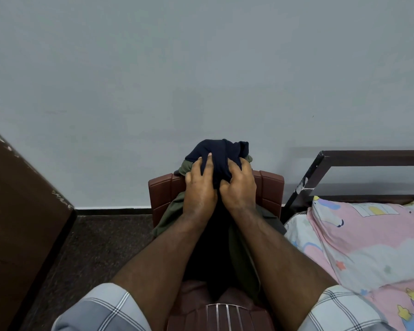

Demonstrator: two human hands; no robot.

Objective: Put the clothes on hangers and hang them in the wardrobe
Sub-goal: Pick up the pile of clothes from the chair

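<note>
A dark navy garment (221, 151) is bunched up over the backrest of a brown plastic chair (270, 187). My left hand (198, 187) and my right hand (240, 185) both grip its cloth side by side, fingers curled into the folds. Under it an olive green garment (243, 254) drapes down the chair's back and seat. No hanger shows in view.
A dark brown wooden panel (22, 211) stands at the left. At the right is a bed with a dark metal frame (368, 155) and pink patterned bedding (368, 242). A plain grey wall is behind the chair, dark floor below.
</note>
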